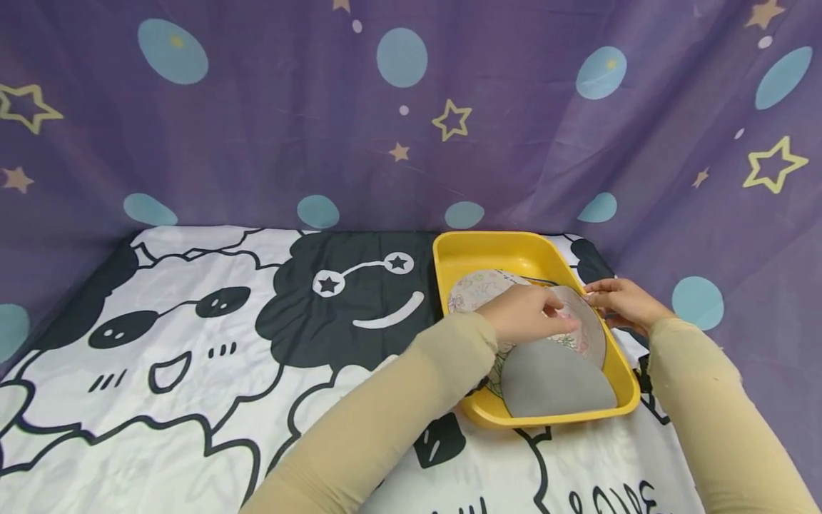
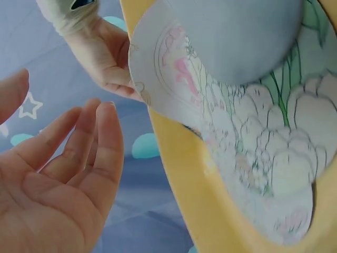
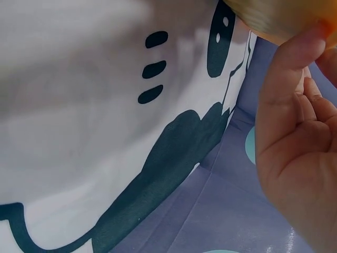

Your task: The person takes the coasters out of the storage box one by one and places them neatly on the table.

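Beige sleeves (image 1: pixel 379 421) come nearest, cut off by the bottom edge. Left hand (image 1: pixel 523 314) is released, its fingers fairly straight above the thin rounded pieces; the left wrist view shows the palm bare. Right hand (image 1: pixel 626 303) has its fingertips at the near-hand side rim of a yellow tray (image 1: pixel 488 250); whether they pinch that rim or merely rest against it, I cannot tell, since the right wrist view crops both tray and fingers.

Inside the tray, a plain gray piece (image 1: pixel 555 382) lies on the wearer's side of the left hand, covering part of a tulip-printed piece (image 2: pixel 310 116). Between the two hands sits a pink-printed piece (image 1: pixel 594 321), partly hidden by left-hand fingers. Beyond the left hand, a flowery piece (image 1: pixel 475 289) is partly covered, and a dark strip (image 1: pixel 539 280) is too thin to identify. Lettering on the cloth (image 1: pixel 193 421), below the hands, is cut off.
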Demonstrator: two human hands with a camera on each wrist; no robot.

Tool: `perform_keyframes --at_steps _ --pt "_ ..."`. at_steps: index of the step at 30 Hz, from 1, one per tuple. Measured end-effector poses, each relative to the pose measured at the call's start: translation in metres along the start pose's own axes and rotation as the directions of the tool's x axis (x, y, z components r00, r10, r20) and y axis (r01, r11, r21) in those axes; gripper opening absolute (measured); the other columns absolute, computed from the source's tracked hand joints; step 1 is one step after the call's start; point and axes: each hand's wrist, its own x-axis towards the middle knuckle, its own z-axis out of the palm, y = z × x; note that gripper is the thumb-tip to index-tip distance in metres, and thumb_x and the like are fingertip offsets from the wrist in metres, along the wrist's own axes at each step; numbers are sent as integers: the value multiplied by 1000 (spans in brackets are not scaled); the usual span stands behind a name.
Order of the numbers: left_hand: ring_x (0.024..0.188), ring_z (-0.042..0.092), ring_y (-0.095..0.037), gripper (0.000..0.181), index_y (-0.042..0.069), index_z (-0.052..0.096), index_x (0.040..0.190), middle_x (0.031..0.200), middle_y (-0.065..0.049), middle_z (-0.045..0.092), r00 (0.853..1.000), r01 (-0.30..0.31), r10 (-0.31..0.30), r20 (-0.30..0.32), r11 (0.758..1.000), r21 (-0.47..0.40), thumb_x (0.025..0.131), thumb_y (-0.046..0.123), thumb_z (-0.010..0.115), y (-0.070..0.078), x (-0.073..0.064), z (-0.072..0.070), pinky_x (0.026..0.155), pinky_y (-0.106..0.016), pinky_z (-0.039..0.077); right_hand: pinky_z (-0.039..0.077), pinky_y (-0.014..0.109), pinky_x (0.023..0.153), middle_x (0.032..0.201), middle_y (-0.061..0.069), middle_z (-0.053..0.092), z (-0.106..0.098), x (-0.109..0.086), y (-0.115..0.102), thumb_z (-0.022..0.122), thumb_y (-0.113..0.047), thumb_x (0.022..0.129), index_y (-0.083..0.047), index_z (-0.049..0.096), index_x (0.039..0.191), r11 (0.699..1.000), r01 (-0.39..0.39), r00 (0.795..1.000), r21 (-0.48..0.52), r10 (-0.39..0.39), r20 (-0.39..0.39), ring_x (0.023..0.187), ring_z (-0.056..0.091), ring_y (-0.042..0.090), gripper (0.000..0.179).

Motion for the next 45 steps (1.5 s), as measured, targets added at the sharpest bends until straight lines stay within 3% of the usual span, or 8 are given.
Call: perform_keyframes --at_steps 7,11,14,19,27,33,39,45 --pt "80 55 -1 42 14 70 123 94 10 66 999 -29 30 -24 999 14 97 45 60 -4 17 14 68 -11 42 53 28 68 95 -4 59 0 -3 1 52 -28 103 9 38 142 1000 -10 1000 -24 9 -6 80 52 12 55" --pt "61 45 -4 37 11 73 99 68 7 53 1000 -6 7 -22 998 60 98 45 58 -8 23 18 56 -14 35 54 28 69 97 -3 59 2 -2 0 52 -27 103 9 39 141 1000 -2 1000 -27 2 -16 81 52 12 54" --pt "65 52 -3 38 11 74 96 75 6 64 999 49 -47 -20 989 137 96 46 60 -12 27 21 59 -14 39 54 28 68 99 -3 59 2 -1 -1 52 -26 103 9 39 141 999 -2 1000 -32 1 -21 81 52 12 54" --pt "102 64 -6 45 14 68 122 121 7 70 986 157 -165 21 968 198 92 46 67 -21 29 30 85 -18 51 53 28 66 95 -3 58 2 0 -3 52 -25 103 8 39 140 999 -20 1000 -33 19 -20 78 52 12 52" --pt "79 55 -10 33 13 68 105 93 4 67 974 207 -221 40 953 223 84 36 79 -24 25 41 71 -21 48 53 28 65 92 -4 56 0 3 -2 50 -25 103 8 38 141 998 -37 999 -44 36 -13 77 52 11 52" --pt "77 55 -9 35 10 69 103 92 4 67 970 225 -238 54 959 173 77 26 86 -32 24 42 69 -18 47 53 28 66 90 -3 55 0 3 -4 51 -25 103 7 39 139 998 -45 999 -43 45 -3 78 52 12 50" --pt "62 44 -7 30 15 53 76 68 7 46 974 203 -218 60 961 188 82 22 82 -38 28 46 53 -18 36 53 29 65 86 -3 53 -1 3 -7 50 -22 102 7 40 137 998 -38 999 -46 38 17 76 51 12 46" --pt "72 50 -10 17 17 61 93 85 6 57 989 142 -147 9 967 212 86 12 75 -37 27 46 57 -18 41 56 32 70 95 2 56 -3 3 -13 50 -20 101 8 39 137 995 -41 998 -90 45 39 82 52 16 47"
